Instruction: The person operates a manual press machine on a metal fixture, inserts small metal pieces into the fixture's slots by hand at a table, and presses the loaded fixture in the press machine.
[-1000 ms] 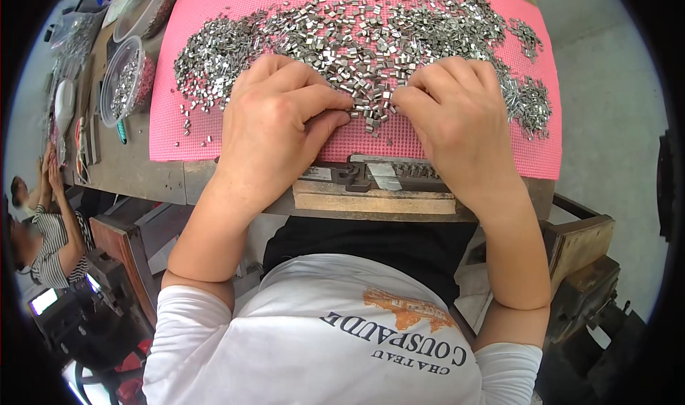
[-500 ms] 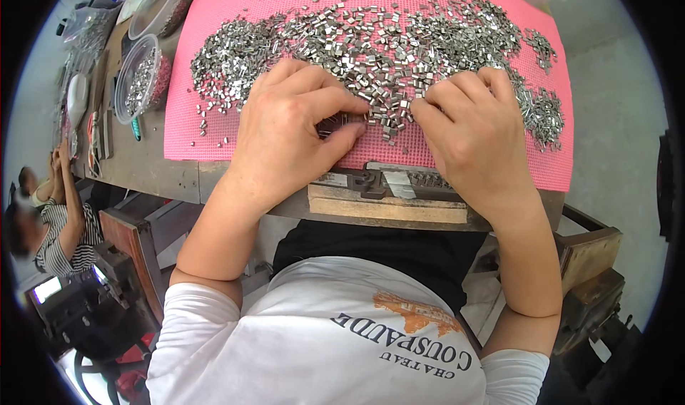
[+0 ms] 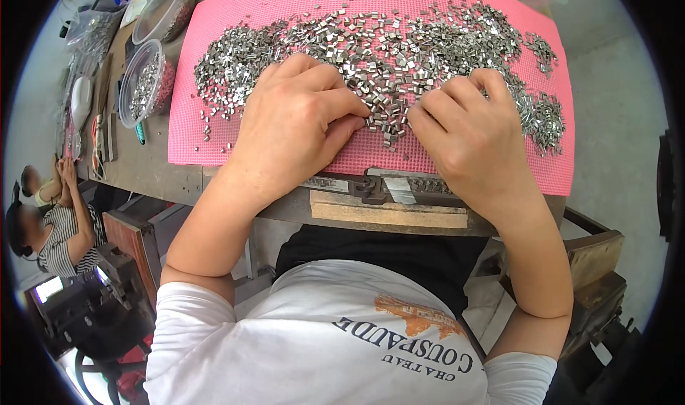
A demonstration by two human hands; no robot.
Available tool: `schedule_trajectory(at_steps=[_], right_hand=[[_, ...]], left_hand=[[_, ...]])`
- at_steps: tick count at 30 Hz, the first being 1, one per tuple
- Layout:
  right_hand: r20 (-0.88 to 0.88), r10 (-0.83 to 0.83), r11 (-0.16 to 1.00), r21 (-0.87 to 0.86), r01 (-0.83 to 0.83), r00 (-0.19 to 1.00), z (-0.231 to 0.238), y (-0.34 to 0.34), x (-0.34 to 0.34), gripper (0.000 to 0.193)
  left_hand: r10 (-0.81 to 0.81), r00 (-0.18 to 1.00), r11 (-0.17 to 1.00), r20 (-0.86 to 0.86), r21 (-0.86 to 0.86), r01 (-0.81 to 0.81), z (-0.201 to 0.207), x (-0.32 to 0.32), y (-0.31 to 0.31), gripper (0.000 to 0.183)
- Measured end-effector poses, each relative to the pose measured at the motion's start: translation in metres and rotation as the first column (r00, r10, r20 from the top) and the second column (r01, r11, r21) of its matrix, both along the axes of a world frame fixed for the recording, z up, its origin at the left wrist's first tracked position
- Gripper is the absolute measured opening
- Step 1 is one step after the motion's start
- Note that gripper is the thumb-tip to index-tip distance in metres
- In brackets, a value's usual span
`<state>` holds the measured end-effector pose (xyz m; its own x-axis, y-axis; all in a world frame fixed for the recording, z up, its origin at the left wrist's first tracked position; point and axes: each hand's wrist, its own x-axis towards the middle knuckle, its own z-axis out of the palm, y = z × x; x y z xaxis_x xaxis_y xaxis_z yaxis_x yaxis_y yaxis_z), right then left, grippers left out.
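Small silvery metal pieces [image 3: 382,55] lie in a broad scatter over a pink textured mat [image 3: 187,140]. My left hand [image 3: 285,123] rests at the near middle of the scatter, its thumb and forefinger pinched together at the edge of some pieces. Whatever is between those fingertips is too small to make out. To the right, my right hand [image 3: 474,137] is curled with its fingertips down among the pieces, and its grip is hidden behind the knuckles. Between my forearms, a dark metal fixture [image 3: 367,186] with small slots sits along the table's near edge.
A wooden strip [image 3: 385,212] runs along the fixture's near side. On the left stand two clear plastic tubs, one nearer [image 3: 122,95] and one farther [image 3: 135,28], both with metal pieces. Beyond them lies a plastic bag [image 3: 93,31]. Other people [image 3: 61,244] sit at far left.
My left fingers have closed together more, and the gap between thumb and forefinger has narrowed. The right hand has shifted slightly, its fingers still curled. The whole view has moved a little.
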<state>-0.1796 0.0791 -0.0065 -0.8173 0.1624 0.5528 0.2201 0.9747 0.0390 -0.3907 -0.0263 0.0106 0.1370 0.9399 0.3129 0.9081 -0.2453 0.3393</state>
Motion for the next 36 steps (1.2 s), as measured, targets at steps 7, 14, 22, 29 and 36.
schedule_trajectory(at_steps=[7,14,22,29,36], right_hand=[[0.021,0.075,0.997,0.003,-0.075,0.997,0.003,0.005,0.001,0.011],[0.183,0.137,0.99,-0.053,-0.129,0.974,0.011,0.015,0.009,0.016],[0.189,0.145,0.987,-0.092,-0.13,0.971,0.011,0.016,0.008,0.014],[0.139,0.198,0.954,-0.254,-0.159,0.97,0.013,0.021,0.012,0.019],[0.137,0.157,0.962,-0.246,-0.12,0.978,0.012,0.016,0.012,0.02]], left_hand=[[-0.005,0.995,0.999,0.095,-0.053,0.01,-0.002,-0.007,-0.002,0.016],[0.062,0.987,0.998,0.147,-0.026,-0.059,-0.007,-0.003,-0.009,0.011],[0.061,0.998,0.997,0.008,0.044,-0.062,-0.002,0.001,-0.011,0.018],[0.105,0.982,0.994,0.157,0.008,-0.107,-0.012,0.004,-0.01,0.015],[0.115,0.985,0.993,0.129,0.026,-0.119,-0.013,0.005,-0.01,0.016]])
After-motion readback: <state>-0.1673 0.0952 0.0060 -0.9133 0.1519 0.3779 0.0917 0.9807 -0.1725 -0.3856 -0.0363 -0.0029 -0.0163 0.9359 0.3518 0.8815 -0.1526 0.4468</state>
